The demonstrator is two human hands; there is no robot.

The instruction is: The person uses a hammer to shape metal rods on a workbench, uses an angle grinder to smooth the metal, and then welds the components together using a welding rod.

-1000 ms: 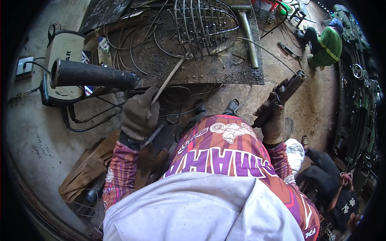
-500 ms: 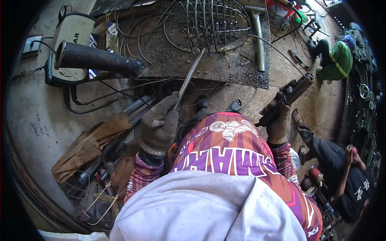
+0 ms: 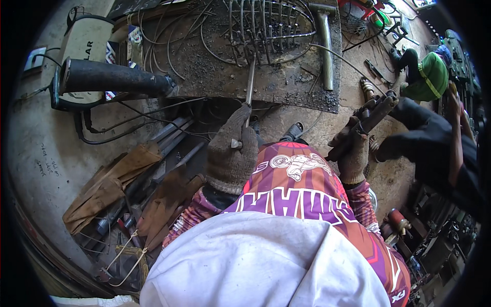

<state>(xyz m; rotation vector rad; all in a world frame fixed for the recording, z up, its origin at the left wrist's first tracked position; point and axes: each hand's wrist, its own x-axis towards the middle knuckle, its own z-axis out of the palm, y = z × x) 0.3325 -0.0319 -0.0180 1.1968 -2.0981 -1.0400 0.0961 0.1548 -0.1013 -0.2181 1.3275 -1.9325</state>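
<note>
My left hand (image 3: pixel 232 148), in a grey-brown knit glove, is closed around a narrow metal bar (image 3: pixel 250 84). The bar's far end reaches the curved metal-rod grate (image 3: pixel 266 36) on the worktable. A small pale stub (image 3: pixel 235 144) shows against the glove; I cannot tell what it is. Off to the right, my gloved right hand (image 3: pixel 353 156) grips a dark welding electrode holder (image 3: pixel 377 113). From the holder's far end a long thin rod (image 3: pixel 350 65) slants up left toward the table's right edge.
Dark grit, wire loops and a T-shaped metal piece (image 3: pixel 326 51) lie on the worktable (image 3: pixel 220 92). A thick dark pipe (image 3: pixel 115 78) juts out before a welding machine (image 3: pixel 87 38). Brown cloth (image 3: pixel 110 187) lies over metal bars at left. One person (image 3: pixel 434 143) passes on the right; another (image 3: pixel 432 77) crouches farther off.
My left hand has moved right and slightly forward, and its bar stands more upright in view. My right hand has barely moved. The dark-clothed person at right has moved forward.
</note>
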